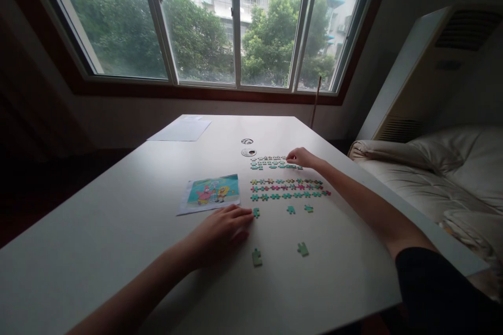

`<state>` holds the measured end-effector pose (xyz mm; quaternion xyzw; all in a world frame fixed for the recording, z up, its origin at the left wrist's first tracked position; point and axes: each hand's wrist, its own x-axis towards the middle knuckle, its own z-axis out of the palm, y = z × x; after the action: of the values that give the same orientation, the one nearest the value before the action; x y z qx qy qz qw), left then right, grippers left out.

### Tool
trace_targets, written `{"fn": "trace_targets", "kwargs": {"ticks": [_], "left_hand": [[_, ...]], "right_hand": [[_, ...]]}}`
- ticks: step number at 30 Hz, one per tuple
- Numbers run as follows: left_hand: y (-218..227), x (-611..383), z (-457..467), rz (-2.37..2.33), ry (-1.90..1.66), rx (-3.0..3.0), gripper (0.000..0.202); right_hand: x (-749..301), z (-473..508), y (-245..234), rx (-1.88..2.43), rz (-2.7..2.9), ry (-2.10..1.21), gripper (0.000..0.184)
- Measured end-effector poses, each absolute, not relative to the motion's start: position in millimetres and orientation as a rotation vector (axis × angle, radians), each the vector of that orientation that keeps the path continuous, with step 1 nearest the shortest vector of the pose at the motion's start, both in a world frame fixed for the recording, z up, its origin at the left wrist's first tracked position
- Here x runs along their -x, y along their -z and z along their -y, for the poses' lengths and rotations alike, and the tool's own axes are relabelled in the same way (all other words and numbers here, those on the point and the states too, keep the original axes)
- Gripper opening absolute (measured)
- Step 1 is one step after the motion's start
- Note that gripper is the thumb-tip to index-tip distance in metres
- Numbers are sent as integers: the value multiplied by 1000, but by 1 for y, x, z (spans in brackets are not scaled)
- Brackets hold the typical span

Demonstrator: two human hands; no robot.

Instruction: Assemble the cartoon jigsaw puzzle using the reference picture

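Two hands seen over white table (118,230). Left hand (220,230) laid flat, palm down, fingers stretched out, nothing gripped. Its fingertips were placed just beside loose green piece (256,212), at lower edge of cartoon picture sheet (210,193). Right hand (302,158) was reached to right end of far puzzle rows (271,163), fingers bent down onto pieces; whether one was pinched could not be told. Nearer puzzle rows (288,188) were laid out between hands. Stray pieces (303,249) were scattered closer in. Blank paper (181,129) and round discs (248,152) were noted further back.
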<state>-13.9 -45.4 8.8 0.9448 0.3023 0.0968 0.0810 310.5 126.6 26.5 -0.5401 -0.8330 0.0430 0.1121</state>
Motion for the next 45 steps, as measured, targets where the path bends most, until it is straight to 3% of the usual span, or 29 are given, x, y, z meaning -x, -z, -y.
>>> {"fn": "trace_targets", "kwargs": {"ticks": [24, 32, 37, 45], "left_hand": [[-12, 16, 46, -910, -272, -2816, 36], [-9, 15, 46, -911, -283, -2823, 34], [-7, 13, 45, -913, -300, -2836, 34], [-5, 12, 46, -899, -333, -2836, 34]], "right_hand": [[-304, -144, -21, 1558, 2305, -399, 20], [-329, -58, -45, 1302, 2378, -859, 37], [-344, 3, -53, 1306, 2501, -1114, 32], [-346, 28, -36, 1424, 2516, -906, 26]]}}
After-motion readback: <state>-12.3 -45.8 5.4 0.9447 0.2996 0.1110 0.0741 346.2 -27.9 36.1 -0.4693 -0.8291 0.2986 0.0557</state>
